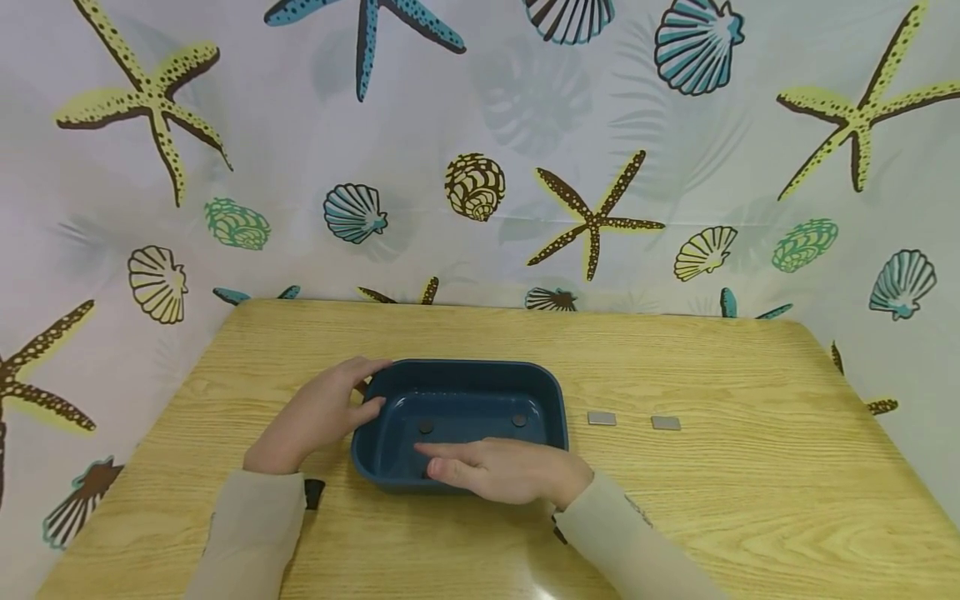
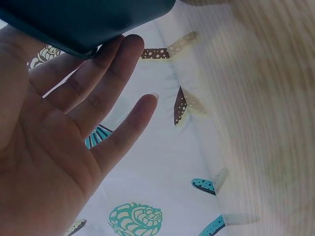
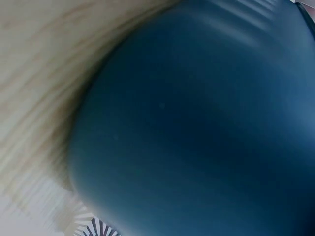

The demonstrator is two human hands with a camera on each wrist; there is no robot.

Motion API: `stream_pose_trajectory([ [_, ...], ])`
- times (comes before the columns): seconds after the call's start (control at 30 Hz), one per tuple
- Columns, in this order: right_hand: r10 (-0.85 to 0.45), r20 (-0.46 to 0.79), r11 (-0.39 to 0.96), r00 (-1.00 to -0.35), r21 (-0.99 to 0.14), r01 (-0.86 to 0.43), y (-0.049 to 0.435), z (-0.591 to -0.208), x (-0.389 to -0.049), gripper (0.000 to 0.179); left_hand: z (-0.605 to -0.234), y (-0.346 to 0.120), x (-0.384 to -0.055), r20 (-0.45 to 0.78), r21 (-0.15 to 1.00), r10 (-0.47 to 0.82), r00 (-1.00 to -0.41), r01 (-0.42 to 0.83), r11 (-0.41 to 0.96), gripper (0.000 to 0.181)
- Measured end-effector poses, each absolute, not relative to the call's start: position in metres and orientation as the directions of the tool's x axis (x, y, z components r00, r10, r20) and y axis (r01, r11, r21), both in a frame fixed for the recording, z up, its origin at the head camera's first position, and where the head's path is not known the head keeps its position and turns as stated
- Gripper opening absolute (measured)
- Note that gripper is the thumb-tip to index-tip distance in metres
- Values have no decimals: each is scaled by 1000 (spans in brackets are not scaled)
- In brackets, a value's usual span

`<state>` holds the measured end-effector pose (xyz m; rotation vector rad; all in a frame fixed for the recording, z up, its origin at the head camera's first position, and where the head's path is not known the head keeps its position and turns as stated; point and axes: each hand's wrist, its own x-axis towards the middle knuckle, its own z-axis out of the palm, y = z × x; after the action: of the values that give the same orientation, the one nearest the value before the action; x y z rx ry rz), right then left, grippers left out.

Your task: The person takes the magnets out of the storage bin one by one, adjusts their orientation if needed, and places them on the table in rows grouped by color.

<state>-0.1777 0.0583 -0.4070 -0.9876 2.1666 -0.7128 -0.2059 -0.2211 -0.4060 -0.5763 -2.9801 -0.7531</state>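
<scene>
A dark blue rectangular tub (image 1: 465,373) with rounded corners stands on the table in the head view. Small dark round discs (image 1: 519,421) show on its floor. My left hand (image 1: 322,414) holds the tub's left end, its thumb over the rim and a finger along the back corner. In the left wrist view its other fingers (image 2: 106,86) spread by the outer wall. Across the tub's front side lies my right hand (image 1: 510,471), index finger pointing left over the inside, thumb apart below it. The tub's outer wall (image 3: 197,123) fills most of the right wrist view.
Two small grey rectangular plates (image 1: 602,418) lie side by side to the right of the tub on the wooden table (image 1: 750,500). A white cloth (image 1: 420,150) printed with shells and starfish hangs behind the table and along both sides.
</scene>
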Motion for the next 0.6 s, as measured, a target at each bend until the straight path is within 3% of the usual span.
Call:
stream_pose_trajectory([
  [0.6,-756,-361,635,-547,-611,-474,71,-399,-177,87,-406,-222,-205,111,459,351,-930,361,812,51],
])
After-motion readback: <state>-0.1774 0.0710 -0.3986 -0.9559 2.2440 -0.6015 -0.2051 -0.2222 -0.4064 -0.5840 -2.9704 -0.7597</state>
